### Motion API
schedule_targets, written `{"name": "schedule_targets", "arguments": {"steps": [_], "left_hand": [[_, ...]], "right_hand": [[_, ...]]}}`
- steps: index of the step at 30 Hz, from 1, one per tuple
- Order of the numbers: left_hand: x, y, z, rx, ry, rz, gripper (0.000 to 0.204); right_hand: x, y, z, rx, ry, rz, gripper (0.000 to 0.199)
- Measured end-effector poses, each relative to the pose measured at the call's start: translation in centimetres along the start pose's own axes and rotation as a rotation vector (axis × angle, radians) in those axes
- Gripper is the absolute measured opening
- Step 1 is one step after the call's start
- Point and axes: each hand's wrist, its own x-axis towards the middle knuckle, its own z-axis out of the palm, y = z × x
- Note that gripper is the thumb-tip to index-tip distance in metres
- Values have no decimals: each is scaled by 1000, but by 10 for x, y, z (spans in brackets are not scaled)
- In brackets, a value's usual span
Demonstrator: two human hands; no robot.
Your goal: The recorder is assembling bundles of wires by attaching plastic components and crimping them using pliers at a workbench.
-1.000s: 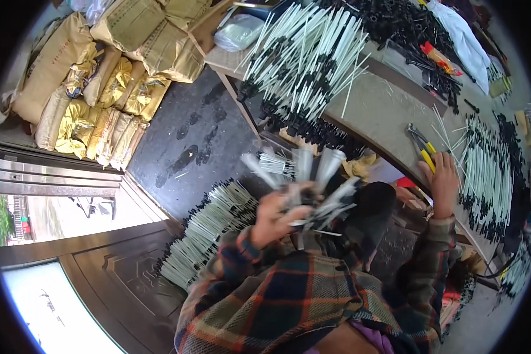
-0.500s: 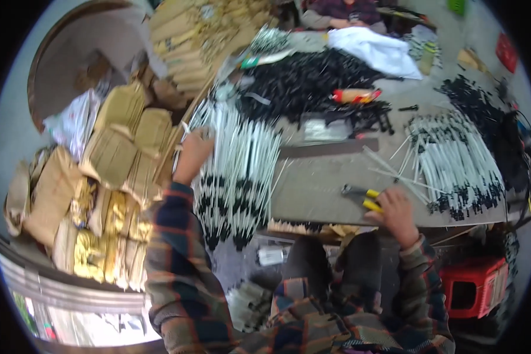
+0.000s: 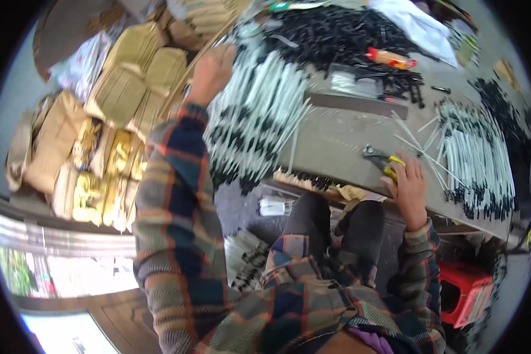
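My left hand (image 3: 212,69) is at the far left of a bundle of thin white rods (image 3: 261,97) with black ends. Its fingers are curled closed; whatever lies inside them is hidden. On the table's near right part, my right hand (image 3: 408,187) is closed over the yellow handles of a pair of pliers (image 3: 373,153), whose dark jaws point to the left and away from me. Beside that hand a few loose white rods (image 3: 416,141) lie crossed.
Another heap of black-tipped rods (image 3: 478,159) covers the table's right side. Black parts (image 3: 330,32) are piled at the back, near a red and yellow packet (image 3: 390,59). A flat bar (image 3: 357,105) lies mid-table. Stacked brown paper packages (image 3: 121,88) stand left; a red stool (image 3: 466,292) is below right.
My left hand has moved away from me along the rod bundle's left edge. My right hand stays at the pliers. The whole view has shifted, so the table appears higher.
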Motion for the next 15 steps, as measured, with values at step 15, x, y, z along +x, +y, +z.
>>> {"name": "schedule_targets", "arguments": {"steps": [15], "left_hand": [[-171,-9,-61,-706,-666,-807,91]], "right_hand": [[101,-145,85,1190,-380,291,49]]}}
